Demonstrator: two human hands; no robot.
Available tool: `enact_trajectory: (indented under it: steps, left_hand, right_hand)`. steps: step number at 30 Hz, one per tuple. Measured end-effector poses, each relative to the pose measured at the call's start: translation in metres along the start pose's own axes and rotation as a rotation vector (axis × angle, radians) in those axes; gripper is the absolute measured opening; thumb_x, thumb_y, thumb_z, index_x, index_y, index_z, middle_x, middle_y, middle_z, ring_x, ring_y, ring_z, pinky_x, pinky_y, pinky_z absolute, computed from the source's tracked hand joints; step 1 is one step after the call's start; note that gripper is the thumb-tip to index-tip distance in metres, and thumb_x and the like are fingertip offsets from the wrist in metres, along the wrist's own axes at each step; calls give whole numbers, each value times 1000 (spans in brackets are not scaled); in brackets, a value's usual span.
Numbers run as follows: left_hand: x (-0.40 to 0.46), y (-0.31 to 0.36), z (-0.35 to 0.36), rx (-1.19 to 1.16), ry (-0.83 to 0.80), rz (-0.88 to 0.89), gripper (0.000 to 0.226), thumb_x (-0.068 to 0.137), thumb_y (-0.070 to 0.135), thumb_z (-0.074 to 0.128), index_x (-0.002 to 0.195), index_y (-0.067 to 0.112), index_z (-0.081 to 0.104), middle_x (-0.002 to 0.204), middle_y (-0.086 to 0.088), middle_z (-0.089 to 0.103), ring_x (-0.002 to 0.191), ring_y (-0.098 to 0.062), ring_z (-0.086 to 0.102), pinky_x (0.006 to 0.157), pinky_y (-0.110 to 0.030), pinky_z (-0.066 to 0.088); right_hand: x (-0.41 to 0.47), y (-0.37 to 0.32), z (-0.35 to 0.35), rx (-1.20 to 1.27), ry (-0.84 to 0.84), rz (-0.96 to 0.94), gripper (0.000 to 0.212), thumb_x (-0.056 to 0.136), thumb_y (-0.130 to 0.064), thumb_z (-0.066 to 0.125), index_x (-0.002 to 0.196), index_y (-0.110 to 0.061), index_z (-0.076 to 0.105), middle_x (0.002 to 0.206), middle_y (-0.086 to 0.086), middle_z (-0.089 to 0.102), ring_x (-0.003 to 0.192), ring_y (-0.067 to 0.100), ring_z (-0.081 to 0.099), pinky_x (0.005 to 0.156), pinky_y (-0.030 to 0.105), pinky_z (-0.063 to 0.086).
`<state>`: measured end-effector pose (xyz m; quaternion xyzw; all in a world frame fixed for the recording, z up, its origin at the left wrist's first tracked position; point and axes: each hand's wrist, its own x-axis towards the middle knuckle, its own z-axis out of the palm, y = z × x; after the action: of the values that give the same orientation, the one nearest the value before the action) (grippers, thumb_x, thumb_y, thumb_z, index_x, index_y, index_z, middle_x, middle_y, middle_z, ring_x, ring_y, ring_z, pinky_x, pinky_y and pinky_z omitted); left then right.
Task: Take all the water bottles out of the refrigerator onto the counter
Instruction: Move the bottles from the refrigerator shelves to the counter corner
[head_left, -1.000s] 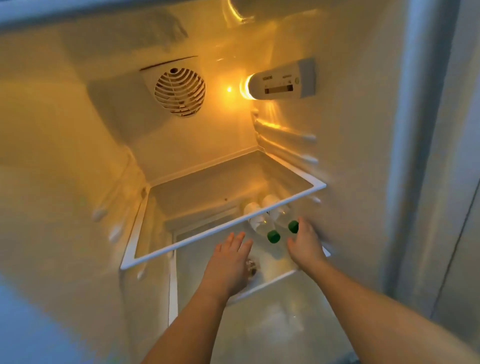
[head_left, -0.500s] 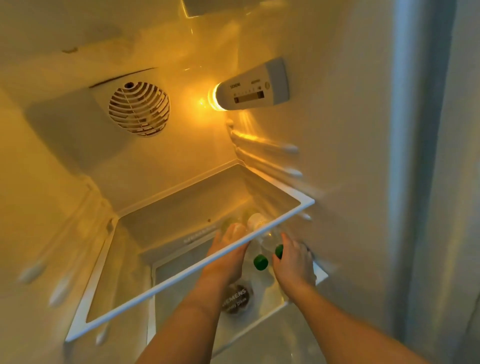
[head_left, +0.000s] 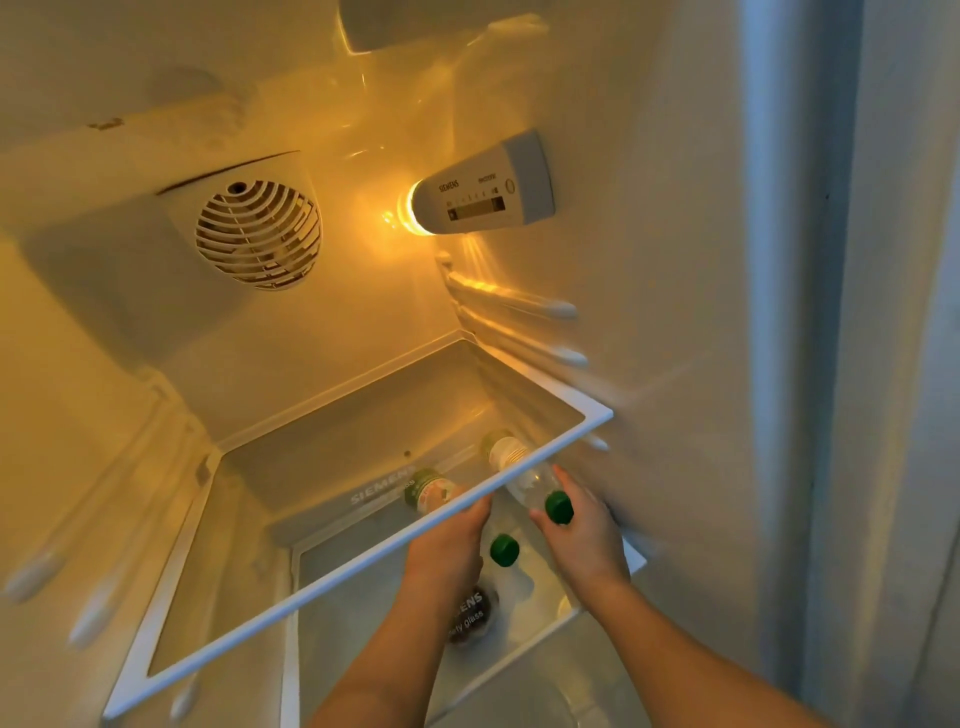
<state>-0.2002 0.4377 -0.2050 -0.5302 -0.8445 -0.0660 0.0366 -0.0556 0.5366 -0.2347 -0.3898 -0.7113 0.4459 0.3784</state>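
Note:
Two clear water bottles with green caps lie on the lower glass shelf (head_left: 363, 587) of the open refrigerator, under the upper glass shelf (head_left: 322, 582). My right hand (head_left: 582, 530) is closed around the neck of the right bottle (head_left: 524, 480), whose cap points toward me. My left hand (head_left: 447, 551) grips the left bottle (head_left: 503, 548); its body reaches back under the upper shelf and shows through the glass. Only that bottle's cap and label end are plainly visible.
The fridge's right wall (head_left: 675, 312) stands close beside my right hand, with shelf rails and a lit control unit (head_left: 483, 192) above. A round fan grille (head_left: 257, 234) sits on the back wall. A dark round sticker (head_left: 470, 613) marks the lower shelf's front.
Both hands have reached further in under the upper shelf and closed on the two bottles. The view has tilted and moved closer to the shelves.

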Motion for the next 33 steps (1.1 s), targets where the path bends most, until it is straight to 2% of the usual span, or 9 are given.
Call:
enact_trajectory:
  steps: [4,8,11,14,19,24,28,31,33]
  left_hand:
    - [-35,15,-11,157,53,-48,58,82,18,66,132,30,39,134,2,43,122,-24,42,83,-30,50]
    - [-78,14,-14,129,48,-91,65,79,29,69,134,33,36,145,3,32,135,-26,27,87,-32,52]
    - [-108,11,-17,20,145,-148,71,76,26,72,137,35,37,145,6,30,132,-21,28,92,-29,48]
    - [-136,15,-17,-123,279,-224,76,69,33,80,136,34,43,134,6,36,123,-19,37,86,-28,48]
    - [-161,22,-19,-314,516,-267,69,66,45,84,125,32,52,113,8,39,102,-14,48,75,-14,42]
    - [-171,39,-41,-747,711,-384,55,71,23,86,114,28,54,113,18,50,105,16,46,79,5,32]
    - [-170,46,-63,-1089,824,-540,40,71,3,78,104,21,62,96,5,62,85,-2,58,65,-5,43]
    - [-174,43,-78,-1245,922,-600,36,64,13,75,98,12,65,89,-5,65,86,-22,63,67,-24,50]
    - [-181,44,-85,-1260,970,-604,36,60,21,71,94,10,66,86,-3,67,83,-18,64,70,-30,50]
  right_hand:
    - [0,0,-5,232,4,22,63,84,-19,74,141,-19,48,134,-4,55,123,8,49,103,24,40]
    - [-13,-9,-8,436,64,99,53,81,-19,77,131,-19,57,128,0,61,122,15,55,104,34,45]
    - [-28,-18,2,452,195,113,44,81,-36,76,122,-28,63,119,-6,52,120,17,49,106,40,42]
    - [-48,-35,3,539,243,119,42,88,-39,65,127,-23,61,122,-4,39,116,12,44,102,29,36]
    - [-69,-74,-1,808,356,95,29,95,-34,57,120,-18,54,111,-9,62,97,-13,56,83,12,41]
    - [-77,-108,-16,827,473,83,5,90,-30,66,91,-27,61,84,-18,64,79,-10,58,76,14,44]
    - [-92,-117,-21,729,414,4,16,87,-23,68,74,-22,59,64,-16,57,64,0,50,69,24,43]
    - [-106,-120,-27,660,327,-56,20,85,-19,68,70,-24,56,60,-20,53,61,0,46,68,26,40]
    - [-114,-122,-32,594,268,-98,17,83,-23,67,71,-26,56,59,-21,53,61,-1,47,67,25,39]
